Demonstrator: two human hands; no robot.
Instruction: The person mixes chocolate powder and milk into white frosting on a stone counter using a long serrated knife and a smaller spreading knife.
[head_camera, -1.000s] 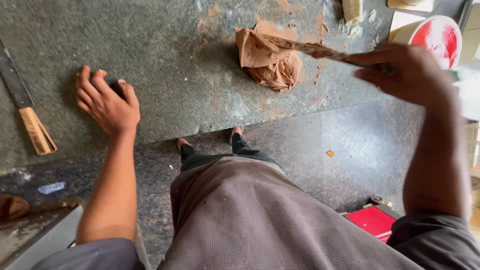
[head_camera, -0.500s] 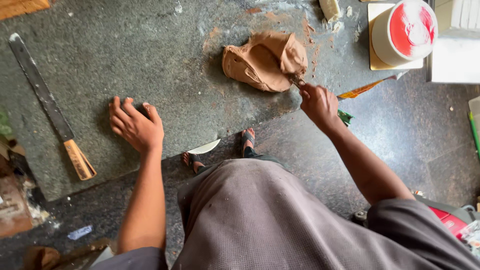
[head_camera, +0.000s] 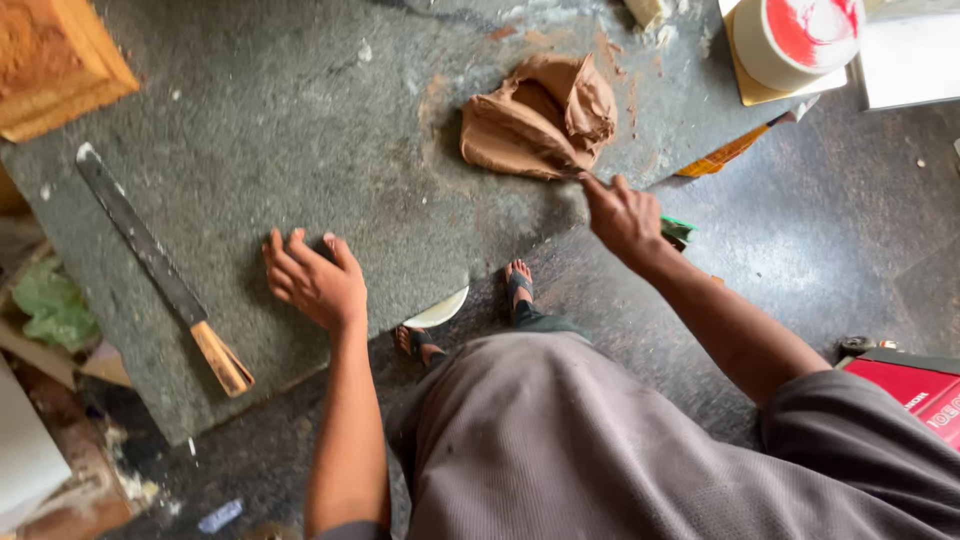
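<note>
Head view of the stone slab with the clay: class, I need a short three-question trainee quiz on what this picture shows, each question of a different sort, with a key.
1. True or false: the left hand holds the long knife.
2. Which hand's fingers touch the brown clay lump? A left, B right, C neither.
3. Fill in: the knife's wooden handle points toward the slab's ____ edge.

Key: 1 false, the left hand lies flat on the stone slab, apart from the knife. 2 B, the right hand pinches the lump's lower corner. 3 near.
</note>
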